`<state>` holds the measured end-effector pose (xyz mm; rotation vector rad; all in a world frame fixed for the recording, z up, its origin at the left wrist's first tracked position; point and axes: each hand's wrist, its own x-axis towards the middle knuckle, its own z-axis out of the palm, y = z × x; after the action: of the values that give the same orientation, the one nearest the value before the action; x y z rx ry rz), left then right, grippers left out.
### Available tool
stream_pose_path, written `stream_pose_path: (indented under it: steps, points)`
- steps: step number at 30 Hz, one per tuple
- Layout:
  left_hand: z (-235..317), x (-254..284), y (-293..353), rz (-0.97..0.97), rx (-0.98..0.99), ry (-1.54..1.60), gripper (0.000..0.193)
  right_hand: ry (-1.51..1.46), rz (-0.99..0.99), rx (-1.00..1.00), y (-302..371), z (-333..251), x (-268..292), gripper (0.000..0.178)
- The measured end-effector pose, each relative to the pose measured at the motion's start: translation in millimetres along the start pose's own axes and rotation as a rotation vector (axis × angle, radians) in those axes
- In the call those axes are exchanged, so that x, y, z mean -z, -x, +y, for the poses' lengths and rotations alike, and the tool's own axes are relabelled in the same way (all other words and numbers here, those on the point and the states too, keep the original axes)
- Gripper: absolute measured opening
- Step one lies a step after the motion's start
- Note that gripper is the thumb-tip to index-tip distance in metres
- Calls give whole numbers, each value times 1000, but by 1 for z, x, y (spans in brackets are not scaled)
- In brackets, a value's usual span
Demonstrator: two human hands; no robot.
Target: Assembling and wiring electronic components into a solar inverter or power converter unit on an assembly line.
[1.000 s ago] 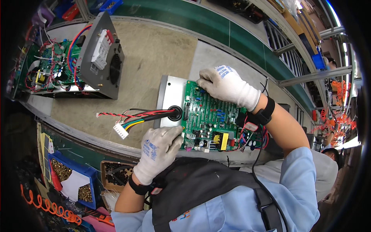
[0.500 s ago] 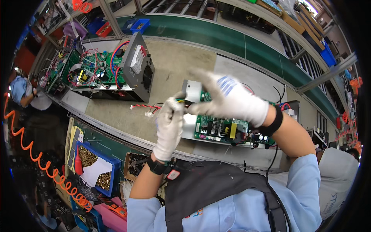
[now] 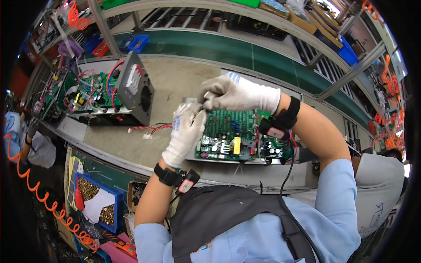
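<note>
Leftmost, a co-worker's blue sleeve (image 3: pixel 13 126) shows, well apart from the fingers of the left hand (image 3: pixel 183 128). Next comes a grey unit (image 3: pixel 130 72), also well to the left of those fingers, with green boards (image 3: pixel 96 97) inside and a fan (image 3: pixel 146 99) in the end nearest them. Below and left of the fingers, a blue bin (image 3: pixel 117 210) holds brass bits (image 3: pixel 87 189) and a white paper (image 3: pixel 97 206); a red bottle (image 3: pixel 79 199) stands out at its left side. Near the left fingers, on their left, red and black leads (image 3: pixel 153 127) stretch over the bench (image 3: pixel 175 72), and 1 white plug (image 3: pixel 148 136) lies just under them.

The left fingers are bent and bunched together; I cannot tell whether they grip anything. Just beside and above them, the right hand (image 3: pixel 237 94) has its thumb and fingers together, pinching a small silvery piece (image 3: pixel 209 95), partly hidden. The circuit board (image 3: pixel 219 127) lies below and right of both hands' fingertips, its yellow part (image 3: pixel 237 145) farther down. Well to the right of the fingers, a person in grey (image 3: pixel 379 188) shows.
</note>
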<state>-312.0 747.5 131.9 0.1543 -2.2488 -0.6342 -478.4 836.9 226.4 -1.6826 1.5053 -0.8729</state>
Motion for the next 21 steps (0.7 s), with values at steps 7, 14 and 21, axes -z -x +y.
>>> stream_pose_path:
  steps: [7,14,21]
  points:
    - [-9,-1,30,-115,252,247,12,83,-65,-100,13,-30,-17,18]
    - [4,60,-1,-516,244,654,24,23,-225,-171,29,-45,-23,24]
    - [15,67,20,-741,252,205,17,479,321,-60,95,-37,-48,53]
